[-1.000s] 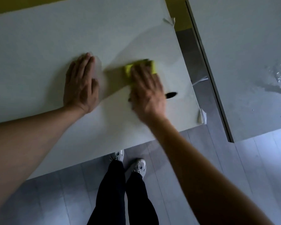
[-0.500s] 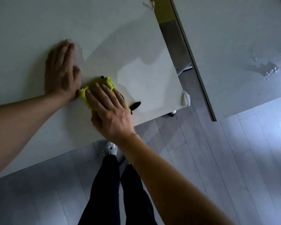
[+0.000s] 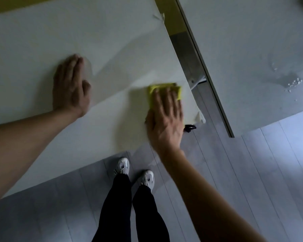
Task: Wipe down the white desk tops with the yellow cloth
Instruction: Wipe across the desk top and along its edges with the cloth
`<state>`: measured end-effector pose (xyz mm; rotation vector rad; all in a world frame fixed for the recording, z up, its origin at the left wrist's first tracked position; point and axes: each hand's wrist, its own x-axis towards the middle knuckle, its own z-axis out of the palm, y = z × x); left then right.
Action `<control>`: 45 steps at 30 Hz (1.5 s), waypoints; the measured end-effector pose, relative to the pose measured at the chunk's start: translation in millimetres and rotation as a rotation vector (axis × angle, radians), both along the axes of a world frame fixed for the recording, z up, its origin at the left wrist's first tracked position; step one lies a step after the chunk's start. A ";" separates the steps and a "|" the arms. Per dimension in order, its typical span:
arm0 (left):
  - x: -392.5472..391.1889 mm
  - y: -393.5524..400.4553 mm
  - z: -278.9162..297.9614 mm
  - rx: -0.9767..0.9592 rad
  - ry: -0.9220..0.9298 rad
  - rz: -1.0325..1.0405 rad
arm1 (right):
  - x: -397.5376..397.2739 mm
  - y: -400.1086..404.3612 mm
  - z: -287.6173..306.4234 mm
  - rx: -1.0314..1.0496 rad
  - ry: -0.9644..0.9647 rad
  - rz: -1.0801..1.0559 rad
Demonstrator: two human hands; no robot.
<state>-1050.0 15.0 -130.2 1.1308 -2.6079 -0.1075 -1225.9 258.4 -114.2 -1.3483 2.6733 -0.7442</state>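
Observation:
A folded yellow cloth (image 3: 177, 89) lies on the white desk top (image 3: 77, 32) close to its right edge. My right hand (image 3: 165, 117) presses flat on the cloth with straight fingers and covers most of it. Further left, my left hand (image 3: 70, 88) rests flat on the desk, fingers straight, holding nothing. A second white desk top (image 3: 252, 41) stands to the right with wet patches and droplets (image 3: 294, 83) on it.
A narrow gap (image 3: 187, 55) separates the two desks. A small black object (image 3: 189, 128) shows at the desk's front right corner beside peeling tape (image 3: 200, 117). My legs and pale shoes (image 3: 135, 170) stand on grey floorboards by the front edge.
My right hand has slid the cloth from beside my left hand out to the right, near the desk's right edge. My left hand stays flat on the desk.

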 end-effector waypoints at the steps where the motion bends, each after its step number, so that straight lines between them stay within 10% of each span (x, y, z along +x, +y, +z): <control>1: -0.5 -0.5 -0.2 -0.001 -0.004 0.002 | 7.7 -1.8 1.3 0.005 -0.002 0.081; 18: 1.7 5.1 0.7 0.046 -0.015 0.004 | -82.6 -75.2 16.0 0.170 -0.202 -0.338; 35: -9.7 28.2 26.1 0.053 -0.042 0.108 | -75.4 -72.5 7.9 0.114 -0.019 -0.284; 45: -119.4 -36.5 25.1 0.150 -0.049 -0.216 | -135.2 -178.7 8.3 0.085 0.018 -0.133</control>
